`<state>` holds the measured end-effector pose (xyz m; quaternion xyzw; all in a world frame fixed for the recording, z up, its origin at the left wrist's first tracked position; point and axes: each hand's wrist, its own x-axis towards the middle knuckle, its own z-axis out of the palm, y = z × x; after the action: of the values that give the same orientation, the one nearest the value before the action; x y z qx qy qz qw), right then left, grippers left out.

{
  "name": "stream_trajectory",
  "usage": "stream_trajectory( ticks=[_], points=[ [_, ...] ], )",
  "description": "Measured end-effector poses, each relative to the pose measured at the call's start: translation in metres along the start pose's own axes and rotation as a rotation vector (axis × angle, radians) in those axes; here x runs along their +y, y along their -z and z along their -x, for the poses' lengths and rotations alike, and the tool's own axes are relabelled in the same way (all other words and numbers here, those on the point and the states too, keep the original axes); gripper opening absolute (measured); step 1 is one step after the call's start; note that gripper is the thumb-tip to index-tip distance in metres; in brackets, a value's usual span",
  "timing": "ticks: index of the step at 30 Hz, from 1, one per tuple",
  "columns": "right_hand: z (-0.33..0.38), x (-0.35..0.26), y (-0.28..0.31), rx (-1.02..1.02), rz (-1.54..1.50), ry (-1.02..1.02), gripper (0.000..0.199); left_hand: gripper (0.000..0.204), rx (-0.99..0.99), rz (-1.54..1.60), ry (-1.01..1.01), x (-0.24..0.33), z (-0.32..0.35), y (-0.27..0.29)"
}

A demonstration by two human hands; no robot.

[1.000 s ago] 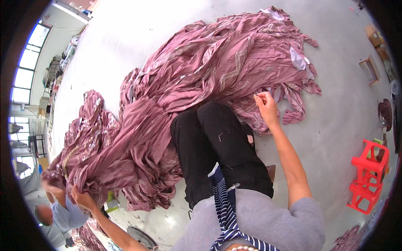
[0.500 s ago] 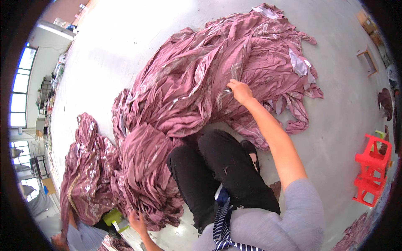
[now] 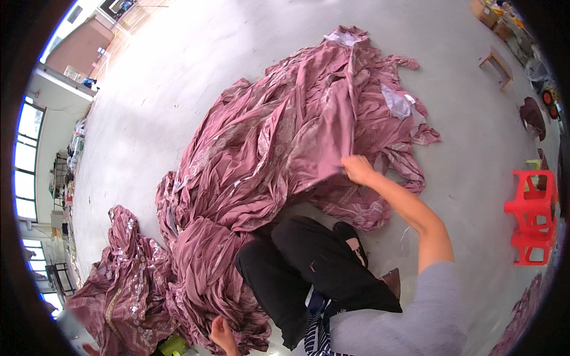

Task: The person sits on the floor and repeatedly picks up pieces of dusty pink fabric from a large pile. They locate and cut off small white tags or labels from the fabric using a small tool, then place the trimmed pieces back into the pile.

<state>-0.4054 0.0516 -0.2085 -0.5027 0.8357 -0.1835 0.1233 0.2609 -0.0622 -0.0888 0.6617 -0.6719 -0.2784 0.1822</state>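
Observation:
A big heap of dusty-pink patterned cloth (image 3: pixel 255 142) spreads over the floor in front of my bent knees. My right hand (image 3: pixel 358 170) is closed on an edge of this cloth, pulling a flap taut toward me. A small dark bit shows at its fingertips, too small to name. My left hand (image 3: pixel 222 336) is low beside my left knee, over the gathered near end of the heap. Its fingers are loosely bent and slightly apart, with nothing visible in them. White lining patches (image 3: pixel 396 102) show on the heap's right side.
Sequined pink cloth (image 3: pixel 122 279) lies at the left, beside a blurred co-worker's hand (image 3: pixel 89 349) at the lower edge. A green object (image 3: pixel 173 344) sits partly under cloth. Red plastic stools (image 3: pixel 532 216) stand at the right. A small wooden stool (image 3: pixel 497 68) and cardboard boxes (image 3: pixel 484 13) are farther back.
My right hand has drawn back toward me, pulling a cloth edge into a taut flap. My left hand has shifted nearer my knee. The view has shifted, and the co-worker shows less.

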Motion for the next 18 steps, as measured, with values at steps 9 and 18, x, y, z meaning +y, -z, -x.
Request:
stream_trajectory(
  ticks=[9, 18],
  points=[
    [0.170, -0.120, 0.059, -0.383, -1.628, -0.662, 0.016, 0.013, -0.655, 0.456, -0.288, 0.211, 0.055, -0.122],
    [0.179, -0.323, 0.112, -0.454, -1.586, 0.109, 0.019, 0.044, -1.010, 0.508, -0.537, 0.254, 0.095, -0.236]
  ],
)
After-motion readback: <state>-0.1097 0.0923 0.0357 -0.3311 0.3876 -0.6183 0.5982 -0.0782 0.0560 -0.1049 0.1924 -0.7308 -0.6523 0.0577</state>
